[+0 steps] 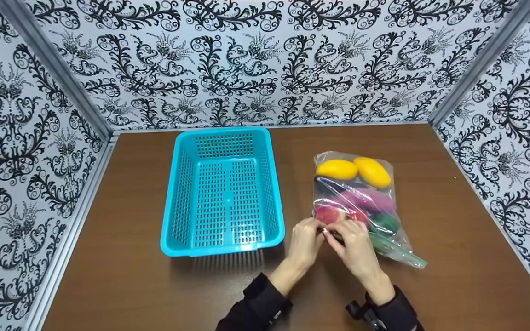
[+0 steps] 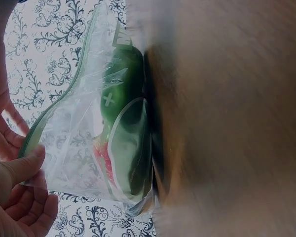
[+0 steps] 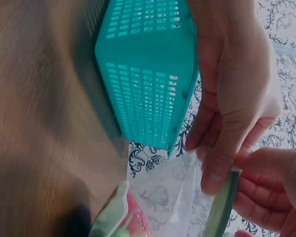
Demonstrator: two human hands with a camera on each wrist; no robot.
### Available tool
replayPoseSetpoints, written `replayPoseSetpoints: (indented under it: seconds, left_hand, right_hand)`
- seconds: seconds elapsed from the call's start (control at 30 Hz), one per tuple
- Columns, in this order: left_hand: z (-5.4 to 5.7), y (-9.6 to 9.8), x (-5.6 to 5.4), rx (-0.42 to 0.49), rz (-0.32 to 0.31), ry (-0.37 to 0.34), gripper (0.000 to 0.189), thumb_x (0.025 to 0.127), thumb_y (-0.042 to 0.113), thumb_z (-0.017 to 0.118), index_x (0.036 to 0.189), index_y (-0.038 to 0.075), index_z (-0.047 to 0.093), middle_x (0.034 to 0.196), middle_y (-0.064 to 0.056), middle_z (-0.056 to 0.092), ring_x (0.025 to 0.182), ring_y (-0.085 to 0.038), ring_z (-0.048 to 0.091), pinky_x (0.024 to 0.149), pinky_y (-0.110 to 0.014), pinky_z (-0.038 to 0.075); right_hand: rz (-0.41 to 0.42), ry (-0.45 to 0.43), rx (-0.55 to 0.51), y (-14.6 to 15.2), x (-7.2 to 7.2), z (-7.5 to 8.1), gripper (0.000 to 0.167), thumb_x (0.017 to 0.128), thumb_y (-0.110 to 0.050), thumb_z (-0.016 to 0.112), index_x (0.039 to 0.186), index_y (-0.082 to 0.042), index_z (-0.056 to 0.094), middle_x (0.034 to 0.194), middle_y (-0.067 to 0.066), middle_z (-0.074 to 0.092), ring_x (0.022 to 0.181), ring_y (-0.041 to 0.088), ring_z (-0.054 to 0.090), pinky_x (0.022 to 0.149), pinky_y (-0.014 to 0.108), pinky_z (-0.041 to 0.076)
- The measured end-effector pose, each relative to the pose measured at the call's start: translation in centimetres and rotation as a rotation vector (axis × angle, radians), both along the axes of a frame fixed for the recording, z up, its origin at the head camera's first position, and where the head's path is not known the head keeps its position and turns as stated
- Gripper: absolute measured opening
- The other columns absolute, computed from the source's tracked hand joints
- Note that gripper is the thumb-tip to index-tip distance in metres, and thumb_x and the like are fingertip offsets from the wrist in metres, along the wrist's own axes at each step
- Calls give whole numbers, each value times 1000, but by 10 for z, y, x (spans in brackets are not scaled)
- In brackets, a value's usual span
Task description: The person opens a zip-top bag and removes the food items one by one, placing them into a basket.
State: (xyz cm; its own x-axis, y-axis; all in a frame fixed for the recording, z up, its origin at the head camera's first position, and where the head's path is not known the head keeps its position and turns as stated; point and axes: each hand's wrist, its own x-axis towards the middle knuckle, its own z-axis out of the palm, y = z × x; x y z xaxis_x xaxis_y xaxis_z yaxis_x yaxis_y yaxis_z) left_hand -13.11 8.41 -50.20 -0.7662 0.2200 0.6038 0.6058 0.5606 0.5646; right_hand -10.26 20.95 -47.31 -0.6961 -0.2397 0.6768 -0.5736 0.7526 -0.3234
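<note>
A clear zip bag [image 1: 400, 216] with a green zip strip lies on the table, filled with produce-like pieces. Two yellow mango-like pieces [image 1: 337, 169] sit at its far end. Nearer are a long pink-purple piece [image 1: 366, 198], red pieces [image 1: 328, 214] and a dark green piece [image 1: 384, 224]. My left hand [image 1: 305, 241] pinches the left end of the zip edge between thumb and fingers. Right beside it, my right hand [image 1: 352, 243] pinches the same edge. In the left wrist view the zip strip [image 2: 71, 84] stands raised above the green pieces [image 2: 130, 143].
A turquoise perforated basket [image 1: 278, 202] stands left of the bag, its floor bare. The brown table [image 1: 440, 220] is bordered at the back and sides by panels [image 1: 256, 59] with black scroll patterns.
</note>
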Motion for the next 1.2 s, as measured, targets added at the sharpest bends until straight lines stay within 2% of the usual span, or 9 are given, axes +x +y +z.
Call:
replayPoseSetpoints:
  seconds: [0.17,0.33,0.5,0.73,1.0,1.2]
  left_hand:
    - [1,-1,-1,-10,-7,1,13,65,-3,70,72,8,67,70,2,63,67,-9,58,63,-19,46]
    - [4,-3,-2,-24,1,5,10,67,0,71,70,9,68,69,3,62,66,-8,58,62,-18,46]
    - [6,-6,-5,-37,31,0,8,68,2,72,70,9,68,69,3,62,66,-9,59,63,-19,46]
    - [9,-11,-9,-50,30,-5,6,69,6,73,70,9,67,69,4,62,67,-8,59,64,-19,46]
    - [12,-14,-12,-60,36,-6,7,69,6,73,70,9,67,68,3,61,67,-9,58,63,-20,46]
    - [15,-17,-14,-70,49,-68,5,70,7,72,73,8,68,71,2,62,70,-11,59,66,-22,47]
  right_hand:
    - [60,25,-13,3,-1,-1,19,63,0,74,79,-2,64,76,5,62,72,22,55,77,47,35]
    - [83,18,-20,10,-2,-8,17,65,1,71,80,0,62,76,7,60,72,24,54,74,40,36]
    - [35,27,9,26,1,-15,17,63,3,70,78,1,62,74,7,60,70,22,54,68,33,40]
    - [-34,39,45,56,10,-24,20,60,6,72,76,1,62,71,7,58,68,19,54,61,29,42]
    - [-114,57,72,85,22,-26,23,56,8,74,75,1,63,70,8,59,66,20,54,58,32,42]
    - [-199,20,104,104,34,-28,20,56,9,72,72,2,63,68,11,59,64,25,55,57,35,43]
